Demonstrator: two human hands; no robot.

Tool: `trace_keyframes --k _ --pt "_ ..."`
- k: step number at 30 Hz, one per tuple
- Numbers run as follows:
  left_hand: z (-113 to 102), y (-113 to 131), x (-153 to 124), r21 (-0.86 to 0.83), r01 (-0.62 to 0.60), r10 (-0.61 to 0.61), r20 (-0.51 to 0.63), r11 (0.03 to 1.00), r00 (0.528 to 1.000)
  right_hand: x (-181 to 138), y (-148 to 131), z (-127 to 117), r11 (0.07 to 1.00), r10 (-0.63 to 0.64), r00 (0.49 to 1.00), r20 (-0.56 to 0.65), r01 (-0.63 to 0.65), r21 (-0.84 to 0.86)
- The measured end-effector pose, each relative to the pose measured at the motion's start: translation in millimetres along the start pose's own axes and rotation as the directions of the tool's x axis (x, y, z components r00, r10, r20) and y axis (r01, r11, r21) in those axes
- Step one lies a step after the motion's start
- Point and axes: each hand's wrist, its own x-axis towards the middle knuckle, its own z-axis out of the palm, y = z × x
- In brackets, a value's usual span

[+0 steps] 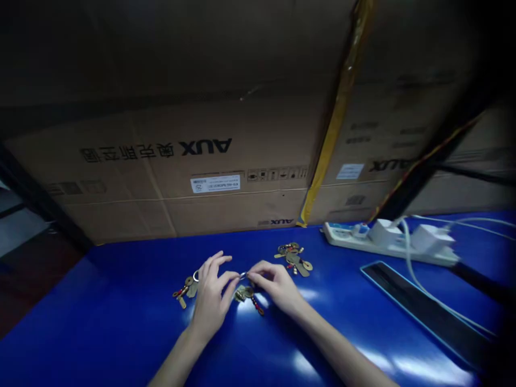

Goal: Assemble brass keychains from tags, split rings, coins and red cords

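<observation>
Your left hand (212, 294) and right hand (274, 285) meet near the middle of the blue worktop (100, 328). Your right fingers (258, 275) appear to pinch a small silver ring (242, 276), while your left fingertips (229, 277) curve in against it from the other side. This view doesn't settle whether they grip it too.

One bunch of brass coin charms (245, 294) lies directly below your hands, and a red-beaded string (257, 306) trails from it toward your right palm. A second bunch (184, 288) sits just beside your left hand, with a larger metal ring (195, 276) at its edge. A third (292, 259) lies nearer the far edge.

The main risk is the small ring: it is thin, so a slight loosening of your pinch could drop it among the coins, where it would be hard to spot. Your right hand could also snag the beaded string and drag that bunch. A rolling ring could reach the power strip (387, 242) near the worktop's right side, where metal among the sockets would be unsafe.
</observation>
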Motion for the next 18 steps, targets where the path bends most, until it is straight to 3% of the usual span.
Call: trace_keyframes --k 4,9,13,18 --pt "0.2 2.0 -0.9 0.094 -0.106 0.106 0.005 0.99 0.994 -0.7 1.0 2.5 0.992 -0.039 0.999 -0.033 0.035 -0.12" --pt "-0.5 -2.1 1.3 0.136 -0.119 0.126 -0.043 0.984 0.991 -4.8 5.6 -0.2 0.914 -0.177 0.983 -0.044 0.148 -0.379" --pt "-4.0 -7.6 4.2 0.155 -0.107 0.122 -0.094 0.982 0.988 -10.4 2.2 -7.0 0.774 -0.214 0.969 0.124 0.246 -0.583" --pt "-7.0 -11.2 6.4 0.169 -0.07 0.095 -0.144 0.983 0.985 -15.1 -13.6 -13.6 0.684 -0.228 0.919 0.323 0.387 -0.619"
